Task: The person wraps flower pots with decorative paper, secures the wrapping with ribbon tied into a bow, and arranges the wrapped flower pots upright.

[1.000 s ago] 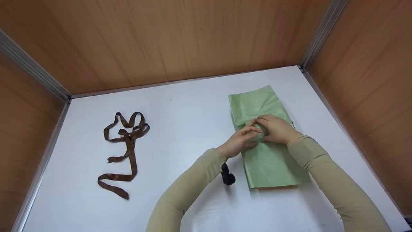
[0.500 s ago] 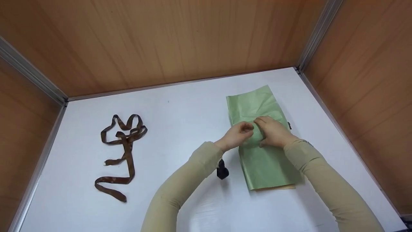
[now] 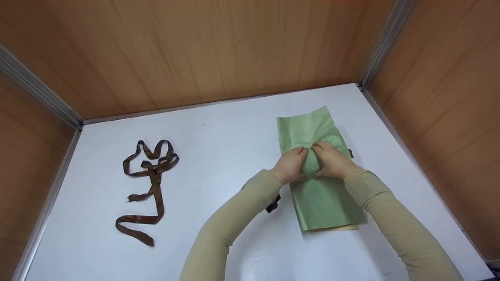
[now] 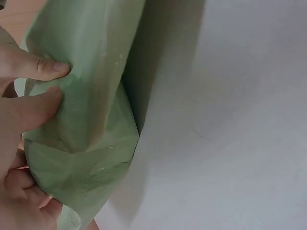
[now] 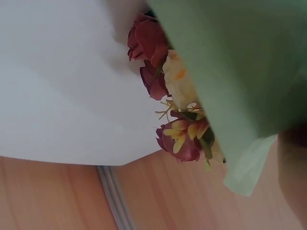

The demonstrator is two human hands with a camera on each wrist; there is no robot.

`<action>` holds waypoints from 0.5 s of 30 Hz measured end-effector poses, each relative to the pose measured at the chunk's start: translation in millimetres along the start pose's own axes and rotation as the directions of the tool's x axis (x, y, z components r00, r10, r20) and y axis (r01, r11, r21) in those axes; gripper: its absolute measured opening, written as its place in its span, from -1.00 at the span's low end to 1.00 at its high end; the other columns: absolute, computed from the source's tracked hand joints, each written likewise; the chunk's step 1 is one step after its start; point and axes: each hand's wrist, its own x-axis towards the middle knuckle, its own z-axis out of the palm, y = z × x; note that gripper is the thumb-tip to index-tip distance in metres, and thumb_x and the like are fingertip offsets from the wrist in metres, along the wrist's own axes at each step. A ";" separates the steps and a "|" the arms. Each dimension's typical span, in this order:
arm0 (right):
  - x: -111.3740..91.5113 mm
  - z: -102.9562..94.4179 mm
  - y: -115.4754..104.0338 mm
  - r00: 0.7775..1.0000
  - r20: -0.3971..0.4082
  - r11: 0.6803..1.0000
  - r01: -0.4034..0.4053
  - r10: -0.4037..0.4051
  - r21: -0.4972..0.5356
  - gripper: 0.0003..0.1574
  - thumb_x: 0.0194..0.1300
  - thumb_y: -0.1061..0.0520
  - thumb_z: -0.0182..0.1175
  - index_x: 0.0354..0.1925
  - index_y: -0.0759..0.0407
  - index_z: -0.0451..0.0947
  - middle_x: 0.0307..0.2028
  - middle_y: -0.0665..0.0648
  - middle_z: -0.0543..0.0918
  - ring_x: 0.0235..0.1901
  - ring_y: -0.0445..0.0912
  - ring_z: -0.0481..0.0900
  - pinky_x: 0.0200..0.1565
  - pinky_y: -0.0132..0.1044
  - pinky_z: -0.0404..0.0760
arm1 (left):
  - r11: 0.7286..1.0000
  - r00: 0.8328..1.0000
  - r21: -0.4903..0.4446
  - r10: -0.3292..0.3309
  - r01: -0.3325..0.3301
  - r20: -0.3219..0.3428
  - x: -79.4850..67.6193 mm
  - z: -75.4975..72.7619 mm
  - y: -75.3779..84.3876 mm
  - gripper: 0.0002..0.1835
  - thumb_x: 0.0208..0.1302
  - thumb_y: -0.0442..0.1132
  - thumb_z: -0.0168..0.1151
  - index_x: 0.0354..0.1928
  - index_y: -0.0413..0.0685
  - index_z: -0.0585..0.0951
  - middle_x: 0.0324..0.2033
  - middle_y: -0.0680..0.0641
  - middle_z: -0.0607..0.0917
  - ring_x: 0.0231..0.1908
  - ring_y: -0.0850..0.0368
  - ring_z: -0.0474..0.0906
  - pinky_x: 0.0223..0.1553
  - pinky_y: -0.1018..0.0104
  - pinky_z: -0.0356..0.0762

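Observation:
Green wrapping paper (image 3: 328, 207) lies lengthwise on the right part of the white table, pinched in and creased at its middle. My left hand (image 3: 290, 164) grips its left side there, thumb and fingers curled on the gathered folds. Facing it, my right hand (image 3: 334, 160) holds the right side, and a narrow bulge of paper shows between the two. Both thumbs press the paper (image 4: 91, 86) in the left wrist view. Inside the wrap, dark red and cream flowers (image 5: 182, 136) peek from the paper's edge in the right wrist view; their stems are hidden.
A long brown ribbon (image 3: 157, 187) lies loosely looped on the left of the table (image 3: 218, 175). Wood-grained panels (image 3: 218, 50) enclose the back and sides. A small black piece (image 3: 273, 205) hangs beneath the left wrist.
The left hand came off the folds with fingers loosely curled, then closed on the paper's left side again. The right hand has stayed at the middle, where the paper now looks more bunched.

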 end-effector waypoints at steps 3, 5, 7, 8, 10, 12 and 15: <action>0.0 -1.9 -2.4 0.999 0.026 1.000 -0.023 0.023 0.006 0.10 -0.20 0.24 0.53 0.25 0.54 0.22 0.24 0.43 0.29 0.27 0.28 0.21 0.27 0.10 0.29 | 0.999 1.000 -0.044 -0.015 0.014 -0.026 2.8 -0.4 -0.8 -0.18 0.09 -0.08 0.39 0.34 -0.25 0.29 0.26 -0.17 0.44 0.26 -0.01 0.37 0.29 0.29 0.28; -1.4 -3.1 -3.7 0.998 0.045 0.999 -0.037 0.036 0.020 0.11 -0.15 0.24 0.50 0.29 0.54 0.16 0.28 0.45 0.23 0.31 0.30 0.16 0.28 0.11 0.26 | 0.998 0.999 -0.063 -0.026 0.025 -0.027 4.2 -1.0 -1.1 -0.18 0.07 -0.10 0.41 0.33 -0.25 0.30 0.24 -0.16 0.46 0.25 0.00 0.39 0.28 0.31 0.30; -4.5 -5.1 -5.5 0.998 0.045 0.998 -0.051 0.049 0.043 0.09 -0.06 0.22 0.46 0.32 0.54 0.12 0.31 0.47 0.19 0.33 0.30 0.12 0.29 0.11 0.24 | 0.996 0.999 -0.081 -0.033 0.031 -0.017 4.9 -1.6 -1.6 -0.18 0.06 -0.12 0.42 0.34 -0.25 0.30 0.24 -0.16 0.46 0.25 0.01 0.39 0.28 0.32 0.30; -6.3 -6.7 -6.9 0.998 0.035 0.997 -0.059 0.057 0.058 0.06 -0.01 0.21 0.44 0.32 0.54 0.11 0.31 0.47 0.18 0.33 0.31 0.11 0.29 0.12 0.24 | 0.995 0.999 -0.091 -0.035 0.034 -0.013 5.2 -2.2 -2.0 -0.18 0.05 -0.13 0.42 0.33 -0.25 0.30 0.25 -0.15 0.46 0.25 0.01 0.39 0.28 0.32 0.30; -10.1 -11.0 -10.7 0.997 -0.004 0.994 -0.070 0.071 0.089 -0.04 0.09 0.18 0.38 0.31 0.53 0.15 0.29 0.47 0.21 0.31 0.31 0.15 0.28 0.12 0.25 | 0.993 0.999 -0.109 -0.039 0.037 -0.011 5.5 -3.3 -3.3 -0.18 0.04 -0.14 0.42 0.33 -0.25 0.31 0.26 -0.15 0.45 0.26 0.01 0.38 0.28 0.34 0.29; -14.0 -16.4 -16.8 0.994 -0.039 0.982 -0.098 0.106 0.160 -0.16 0.18 0.14 0.31 0.28 0.51 0.20 0.25 0.46 0.28 0.27 0.30 0.24 0.25 0.12 0.29 | 0.991 0.999 -0.129 -0.042 0.040 -0.013 5.5 -4.4 -5.1 -0.18 0.03 -0.16 0.42 0.33 -0.25 0.31 0.26 -0.14 0.45 0.26 0.01 0.38 0.27 0.34 0.30; -19.5 -24.1 -28.7 0.978 0.003 0.910 -0.196 0.209 0.366 -0.27 0.29 0.08 0.20 0.27 0.46 0.25 0.23 0.42 0.36 0.23 0.25 0.34 0.23 0.09 0.34 | 0.987 0.999 -0.156 -0.041 0.039 -0.009 5.1 -5.8 -7.9 -0.18 0.02 -0.16 0.43 0.33 -0.24 0.31 0.28 -0.14 0.43 0.27 0.01 0.36 0.28 0.34 0.28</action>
